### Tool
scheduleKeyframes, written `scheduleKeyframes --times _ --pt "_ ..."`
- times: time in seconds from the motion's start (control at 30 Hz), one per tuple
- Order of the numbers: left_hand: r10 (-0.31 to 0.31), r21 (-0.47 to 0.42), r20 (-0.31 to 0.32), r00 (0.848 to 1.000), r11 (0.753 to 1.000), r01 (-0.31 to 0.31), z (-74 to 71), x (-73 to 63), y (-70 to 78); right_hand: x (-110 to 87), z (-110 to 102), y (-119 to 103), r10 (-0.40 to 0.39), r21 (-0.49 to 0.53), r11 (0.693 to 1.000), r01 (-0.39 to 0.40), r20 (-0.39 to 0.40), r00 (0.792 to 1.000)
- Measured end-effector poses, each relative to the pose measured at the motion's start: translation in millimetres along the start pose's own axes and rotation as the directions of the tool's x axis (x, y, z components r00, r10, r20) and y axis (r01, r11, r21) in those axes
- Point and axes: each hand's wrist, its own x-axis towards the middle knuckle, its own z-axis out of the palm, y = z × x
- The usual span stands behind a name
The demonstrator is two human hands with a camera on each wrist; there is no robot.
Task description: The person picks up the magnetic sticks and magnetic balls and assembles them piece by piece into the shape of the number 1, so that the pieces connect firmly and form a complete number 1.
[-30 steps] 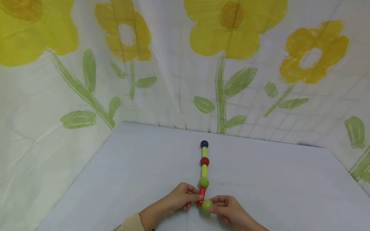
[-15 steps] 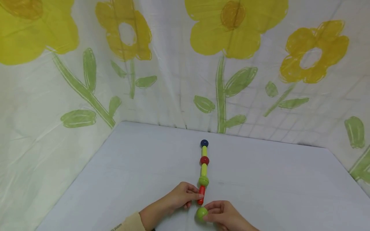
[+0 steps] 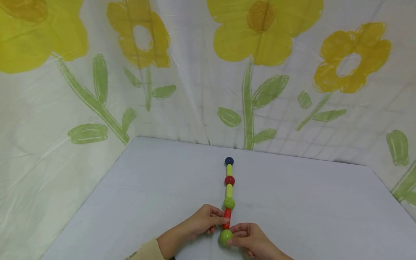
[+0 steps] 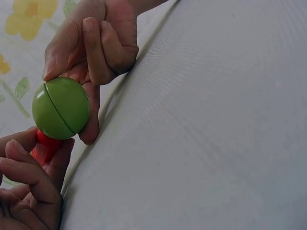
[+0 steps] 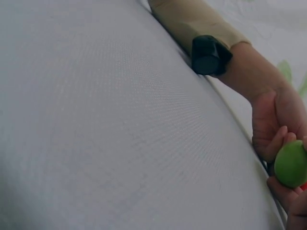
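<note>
A straight chain of balls and rods lies on the table. From the far end come a dark blue ball (image 3: pixel 229 161), a yellow-green rod (image 3: pixel 229 170), a red ball (image 3: pixel 229 180), another yellow-green rod (image 3: pixel 229 190), a green ball (image 3: pixel 229 203) and a red rod (image 3: pixel 226 218). My left hand (image 3: pixel 204 222) pinches the red rod between thumb and fingers. At its near end my right hand (image 3: pixel 251 240) holds a second green ball (image 4: pixel 61 108), which meets the rod; a groove runs around this ball in the left wrist view.
The chain lies on a white-covered table (image 3: pixel 308 209). Behind it hangs a white curtain (image 3: pixel 195 90) printed with yellow flowers. A dark camera (image 5: pixel 208 55) is strapped to the left wrist beside a beige sleeve (image 5: pixel 201 21).
The right hand has brought the near green ball from the right side of the red rod's end round to its tip, where they now meet. The left hand stays on the rod.
</note>
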Motion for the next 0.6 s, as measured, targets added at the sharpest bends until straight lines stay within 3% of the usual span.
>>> scheduleKeyframes --times 0.4,0.6 --pt "0.007 0.007 -0.008 1.000 1.000 -0.007 2.0 -1.6 0.4 0.5 3.8 -3.1 0.006 -0.071 0.997 -0.009 -0.041 0.999" --pt "0.028 0.031 -0.020 0.999 0.999 -0.028 2.3 -2.5 -0.1 0.5 6.3 -3.4 -0.032 -0.137 0.990 0.022 -0.073 0.997"
